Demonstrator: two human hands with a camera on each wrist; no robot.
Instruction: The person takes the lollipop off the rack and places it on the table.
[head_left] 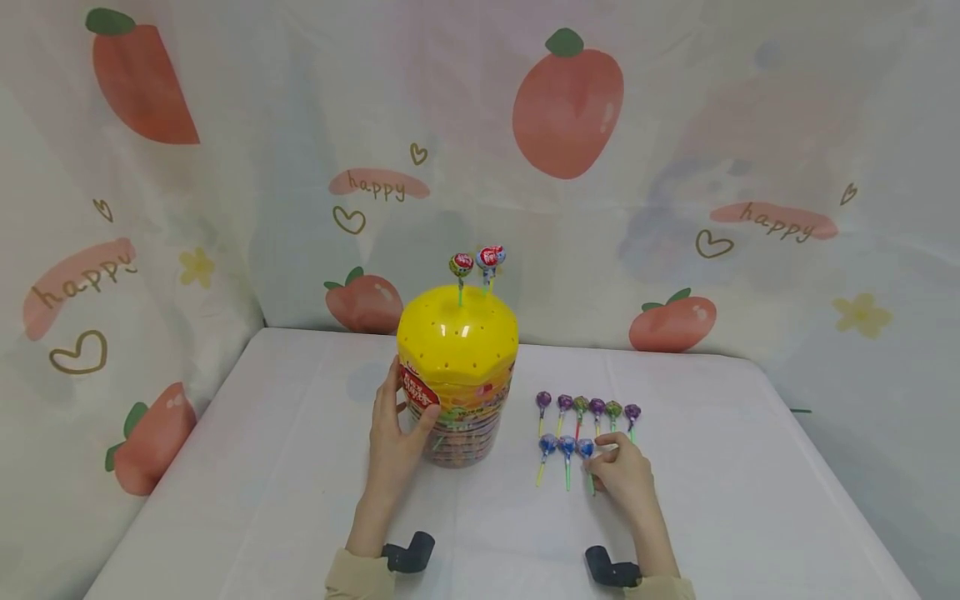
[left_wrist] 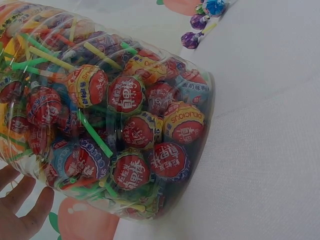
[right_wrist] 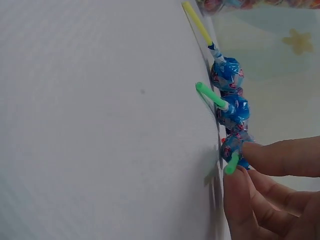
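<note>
A large clear plastic jar (head_left: 468,429) with a yellow lid (head_left: 457,337) stands upright on the table. My left hand (head_left: 393,442) grips its left side, thumb at the front and fingers around the side. Wrapped lollipops (left_wrist: 132,130) fill the jar in the left wrist view. At the right, my right hand (head_left: 626,475) pinches a blue lollipop (right_wrist: 232,150) with a green stick, the last of a short row. Beside it lie two more blue lollipops, one with a yellow stick (right_wrist: 198,23) and one with a green stick (right_wrist: 211,95).
Behind the blue row lies another row of several purple and green lollipops (head_left: 597,407). A few lollipops (head_left: 461,265) stand upright in the lid, which has small holes. The white table (head_left: 262,467) meets a patterned curtain (head_left: 465,100) at the back.
</note>
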